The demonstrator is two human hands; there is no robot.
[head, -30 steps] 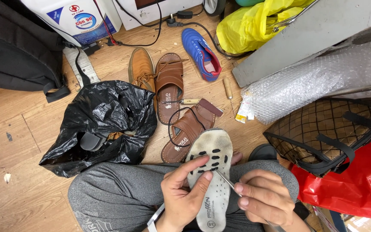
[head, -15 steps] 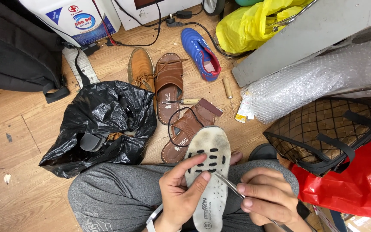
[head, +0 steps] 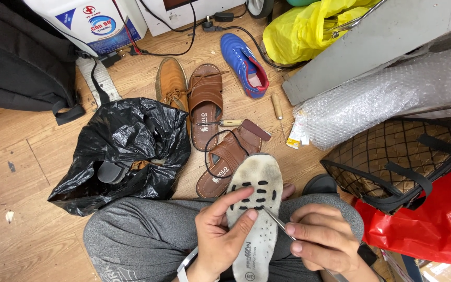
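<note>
The person sits cross-legged on a wooden floor (head: 43, 172), and over the grey trouser knees the left hand (head: 220, 230) grasps a worn white insole (head: 257, 209), thumb and fingers curled across its perforated middle so that it stands lengthwise, toe end pointing far. The right hand (head: 319, 243) is pinched around a thin metal tool (head: 277, 222), whose tip touches the insole beside the dark slots, just next to the left thumb. Just beyond the insole's far end lie two brown sandals (head: 207, 104), one tilted near the toe end, with a dark cord looped over them. To the left sits a crumpled black plastic bag (head: 126, 146); a tan shoe (head: 170, 83) and a blue shoe (head: 244, 62) lie farther off. On the right are a dark mesh bag (head: 403, 162) and a red plastic bag (head: 434, 224)
</note>
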